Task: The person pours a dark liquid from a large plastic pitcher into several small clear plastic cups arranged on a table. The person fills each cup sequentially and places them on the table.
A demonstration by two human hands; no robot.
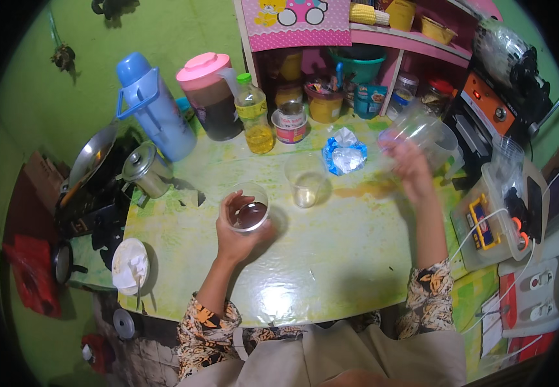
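My left hand [237,232] is wrapped around a clear plastic cup [246,208] holding dark brown liquid, at the left middle of the table. To its right an empty-looking clear plastic cup [305,186] stands upright. My right hand [407,162] is raised at the right, blurred, and grips a clear plastic container [412,128], seemingly a cup or stack of cups. Behind that hand is a clear plastic pitcher [446,145], partly hidden. An opened blue and silver packet [345,152] lies between the standing cup and my right hand.
Along the back stand a blue thermos [156,111], a pink-lidded pitcher of dark liquid [212,101], an oil bottle [256,116] and stacked tubs [290,123]. A metal pot [144,169] and a plate with tissue [130,266] are left; a plastic bin [482,227] and orange-fronted machine [482,104] are right.
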